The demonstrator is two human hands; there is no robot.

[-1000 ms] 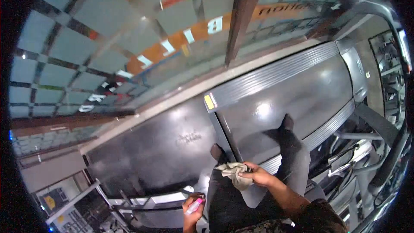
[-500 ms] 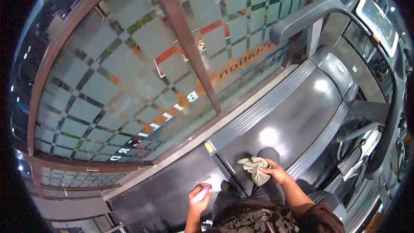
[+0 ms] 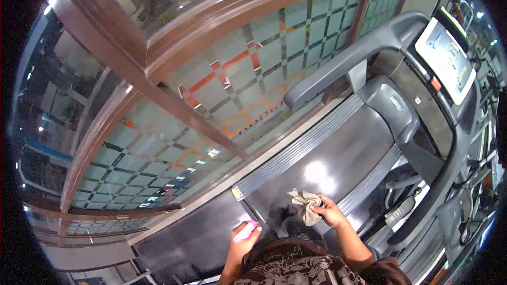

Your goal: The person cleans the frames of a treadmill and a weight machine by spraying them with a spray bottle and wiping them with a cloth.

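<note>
Gripping crumpled beige cloth (image 3: 305, 205), right hand (image 3: 328, 212) holds it above black treadmill belt (image 3: 338, 163). Left hand (image 3: 242, 240) closed around pink spray bottle (image 3: 246, 230), low beside belt's rear corner. Hands apart. Console (image 3: 445, 59) upper right; frosted checkered window (image 3: 222, 105) alongside.

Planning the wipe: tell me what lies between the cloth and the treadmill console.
In the head view, the black belt runs bare from the cloth in the right hand up to the grey motor cover, which sits before the console.
</note>
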